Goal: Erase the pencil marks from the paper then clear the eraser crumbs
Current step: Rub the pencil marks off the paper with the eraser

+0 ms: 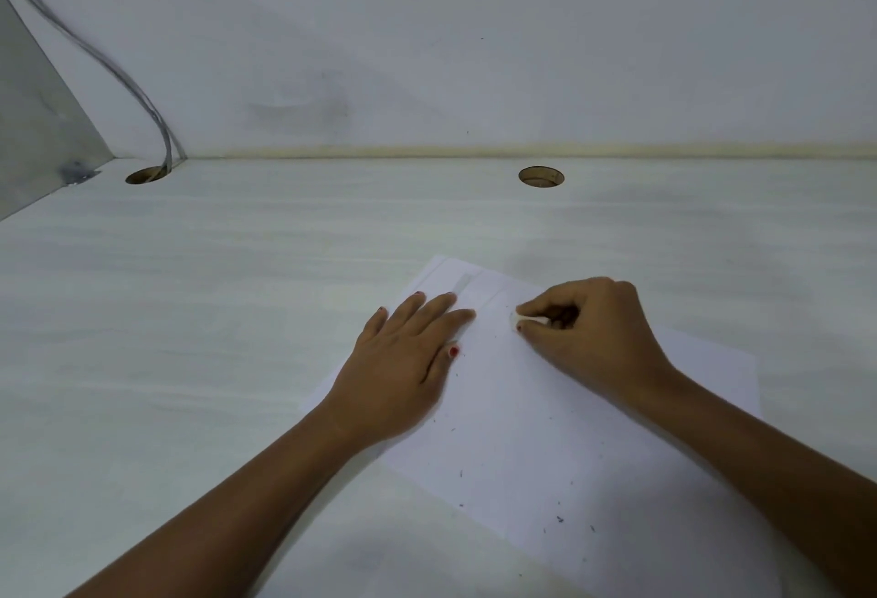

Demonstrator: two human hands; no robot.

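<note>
The right grip (588, 331) is clamped on a small white eraser (529, 320). Thumb and curled fingers pinch it, with its tip down on the paper (545, 431). The left grip (408, 360) lies at 9 o'clock of the right one, fingers straight and flat. It presses the sheet's edge onto the counter (190, 312), and its fingertips point toward 1 o'clock.

The paper is a white sheet turned askew, filling the view from the centre toward 5 o'clock. The eraser touches it near its far end. Faint grey pencil marks (462, 283) show at 12 o'clock of the left fingertips, just beside them. Dark eraser crumbs (560, 519) are scattered over the sheet at 6 o'clock of the right grip, and a few more lie close to the left thumb.

On the pale counter, one round hole (541, 176) sits at 12 o'clock of the right grip, well apart from it. A second hole (147, 175) sits toward 10 o'clock, with a grey cable (118, 70) running from the wall (474, 28) down into it.
</note>
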